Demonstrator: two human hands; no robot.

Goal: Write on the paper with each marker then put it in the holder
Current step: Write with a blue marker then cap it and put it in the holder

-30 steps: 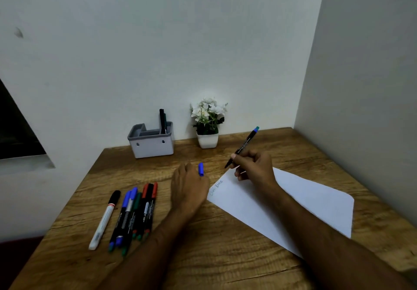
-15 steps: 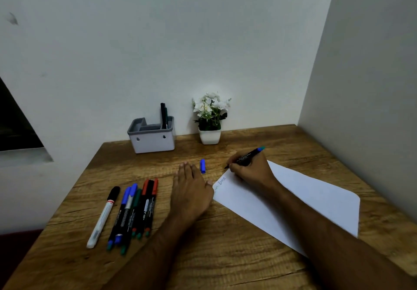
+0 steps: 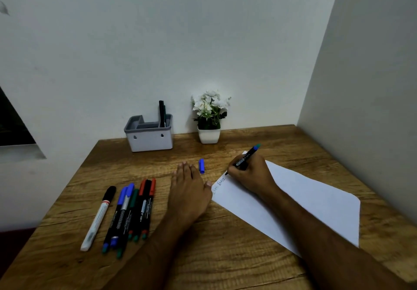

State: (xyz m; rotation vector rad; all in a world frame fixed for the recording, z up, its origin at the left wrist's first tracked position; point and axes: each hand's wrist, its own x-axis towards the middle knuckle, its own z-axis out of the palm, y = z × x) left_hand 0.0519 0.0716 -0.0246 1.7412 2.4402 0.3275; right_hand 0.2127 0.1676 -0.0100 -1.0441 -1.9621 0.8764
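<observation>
My right hand (image 3: 249,174) grips a black marker with a blue end (image 3: 246,158), its tip down on the near-left corner of the white paper (image 3: 300,201), beside some blue handwriting (image 3: 219,184). My left hand (image 3: 188,194) lies flat on the wooden table, fingers together, its thumb touching the paper's left edge. A loose blue cap (image 3: 201,166) lies just beyond the left fingertips. Several capped markers (image 3: 133,210) lie in a row to the left. The grey-and-white holder (image 3: 149,135) stands at the back with a dark marker (image 3: 162,113) upright in it.
A small white pot of white flowers (image 3: 209,118) stands right of the holder against the back wall. A side wall closes off the table's right side. The wooden table (image 3: 225,256) has its left edge beside the white marker (image 3: 99,217).
My right hand lowered the marker from tilted in the air down to the paper, and blue writing has grown at the corner. My left hand flattened beside the paper's edge.
</observation>
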